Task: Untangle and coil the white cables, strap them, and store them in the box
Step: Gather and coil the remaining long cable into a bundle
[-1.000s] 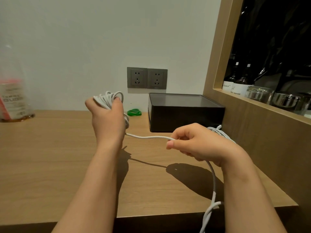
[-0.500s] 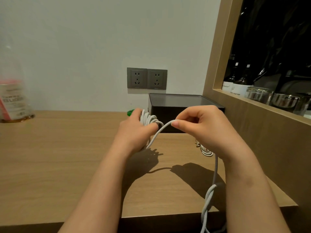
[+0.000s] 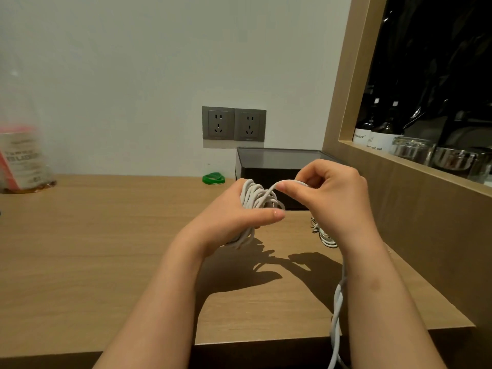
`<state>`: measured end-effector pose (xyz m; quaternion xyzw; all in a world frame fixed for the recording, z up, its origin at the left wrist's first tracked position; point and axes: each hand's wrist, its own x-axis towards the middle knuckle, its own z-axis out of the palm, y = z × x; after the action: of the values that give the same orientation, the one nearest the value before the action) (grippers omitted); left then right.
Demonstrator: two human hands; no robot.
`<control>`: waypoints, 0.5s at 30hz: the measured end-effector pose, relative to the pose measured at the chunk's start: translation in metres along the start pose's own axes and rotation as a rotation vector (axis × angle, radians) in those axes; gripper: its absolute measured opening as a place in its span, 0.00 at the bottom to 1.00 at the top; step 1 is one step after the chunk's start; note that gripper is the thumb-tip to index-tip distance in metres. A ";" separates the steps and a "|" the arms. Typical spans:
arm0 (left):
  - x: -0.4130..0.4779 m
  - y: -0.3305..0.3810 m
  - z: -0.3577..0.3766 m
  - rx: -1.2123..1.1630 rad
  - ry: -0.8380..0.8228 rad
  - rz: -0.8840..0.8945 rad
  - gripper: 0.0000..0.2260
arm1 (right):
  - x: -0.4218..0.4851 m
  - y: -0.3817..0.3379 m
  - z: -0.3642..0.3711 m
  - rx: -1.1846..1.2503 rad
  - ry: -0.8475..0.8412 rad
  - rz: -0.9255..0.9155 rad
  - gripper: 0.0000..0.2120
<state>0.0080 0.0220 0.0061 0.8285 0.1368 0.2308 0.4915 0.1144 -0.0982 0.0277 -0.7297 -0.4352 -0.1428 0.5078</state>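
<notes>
white cable [image 3: 256, 197]: left hand [image 3: 230, 215] grips, right hand [image 3: 334, 194] pinches

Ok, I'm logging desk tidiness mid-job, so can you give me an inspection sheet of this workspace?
Surface: wooden desk, arm shadows on it.
Job's things: white cable coil in hand; black box by the wall, lid state unclear; green band beside it, perhaps a strap.
Clutter: blurred labelled package, far left.
Grips: left hand holds the coil; right hand pinches the loose strand.
Cables: loose strand drops over the desk's front edge; second white bundle lies behind the right wrist.
Surroundings: two wall sockets, nothing plugged in; niche with bottles and metal bowls.
</notes>
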 end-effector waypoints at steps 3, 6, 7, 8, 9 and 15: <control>0.000 0.000 0.001 -0.006 -0.029 -0.002 0.18 | 0.000 0.002 0.002 0.002 -0.011 -0.003 0.10; -0.001 0.002 0.002 -0.017 -0.058 -0.005 0.12 | 0.000 0.003 0.002 0.027 -0.027 -0.003 0.09; -0.002 0.003 0.002 -0.027 -0.072 -0.009 0.10 | 0.000 0.003 0.002 0.041 -0.029 -0.003 0.08; -0.002 0.004 0.002 -0.038 -0.089 -0.017 0.10 | 0.000 0.004 0.002 0.053 -0.031 -0.004 0.07; -0.002 0.004 0.002 -0.050 -0.108 -0.027 0.09 | 0.000 0.004 0.002 0.059 -0.034 -0.005 0.07; -0.001 0.006 0.000 -0.137 -0.147 -0.066 0.12 | 0.001 0.007 0.010 0.100 -0.015 0.000 0.07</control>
<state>0.0075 0.0188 0.0115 0.8026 0.1115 0.1621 0.5631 0.1178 -0.0897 0.0190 -0.7044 -0.4457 -0.1156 0.5402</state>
